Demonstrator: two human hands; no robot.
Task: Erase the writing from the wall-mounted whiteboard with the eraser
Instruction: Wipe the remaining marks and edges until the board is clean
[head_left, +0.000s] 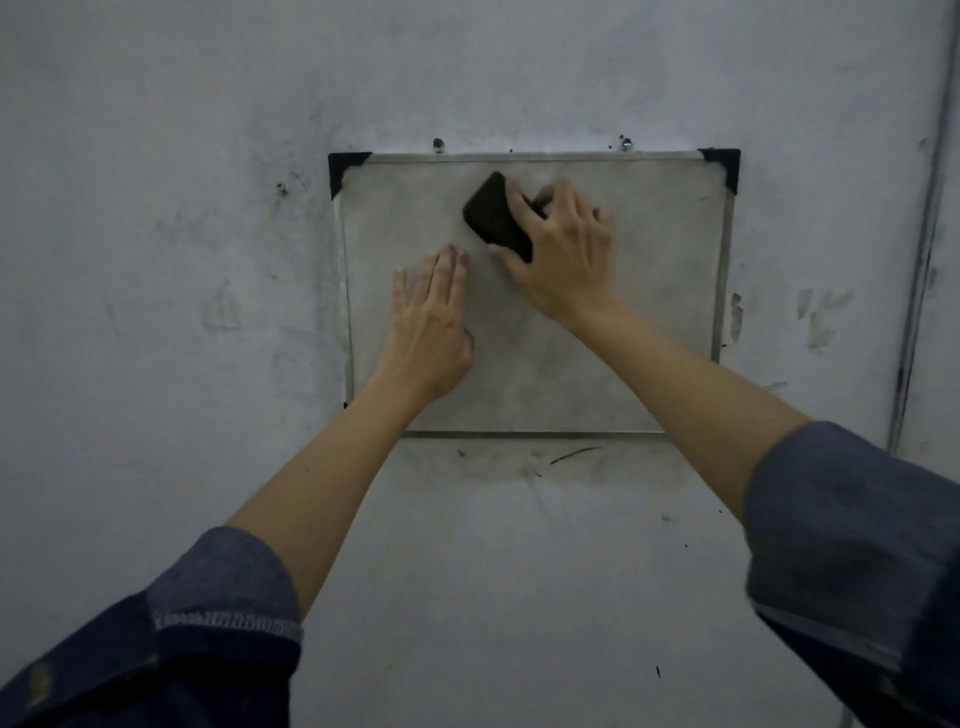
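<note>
Right hand (563, 249) clamps eraser (496, 215) on whiteboard (649, 312) | left hand (428, 322) flat

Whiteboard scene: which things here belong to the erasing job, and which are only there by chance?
Belong to the job:
whiteboard
eraser, held in the right hand
left hand, flat on the board

Only there:
wall
two screws above the board
black marks on the wall below it
</note>
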